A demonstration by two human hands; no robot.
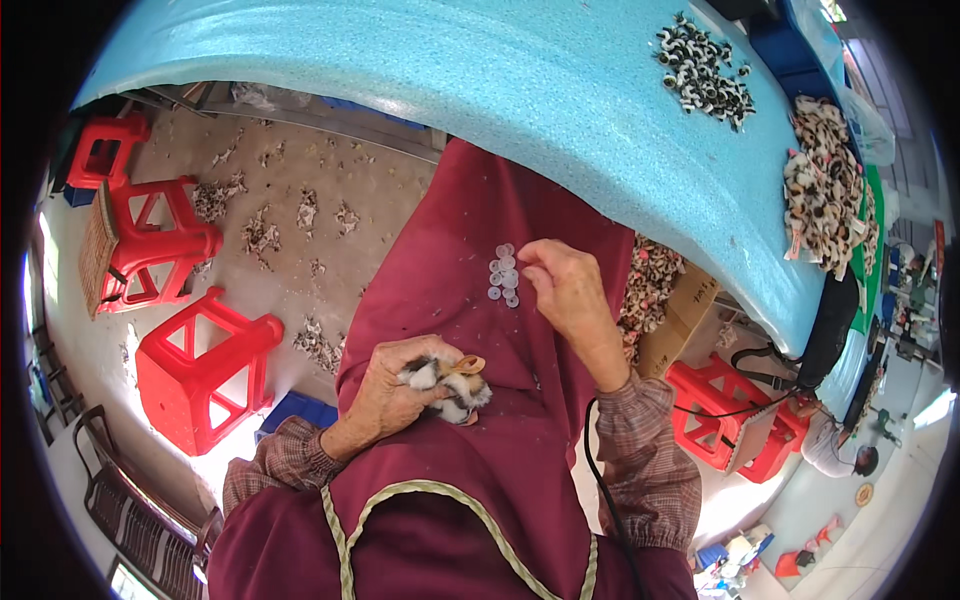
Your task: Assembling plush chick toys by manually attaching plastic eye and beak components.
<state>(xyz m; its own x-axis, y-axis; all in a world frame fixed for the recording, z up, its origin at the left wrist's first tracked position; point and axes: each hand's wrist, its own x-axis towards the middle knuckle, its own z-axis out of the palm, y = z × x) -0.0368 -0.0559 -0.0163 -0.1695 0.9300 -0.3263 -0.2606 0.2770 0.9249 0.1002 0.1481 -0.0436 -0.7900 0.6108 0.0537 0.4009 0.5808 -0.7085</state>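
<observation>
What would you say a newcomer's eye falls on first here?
Probably the dark-red apron at the centre, with translucent discs on it beside the right hand. Nearer the wearer, the left hand holds a small furry piece. A bright blue tabletop spans the top.

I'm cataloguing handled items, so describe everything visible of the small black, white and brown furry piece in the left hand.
The small black, white and brown furry piece looks like soft plush, with a tan, ear-like flap near its top. The left hand grips it over the dark red cloth apron; fingers hide part, so its full shape is unclear.
</observation>
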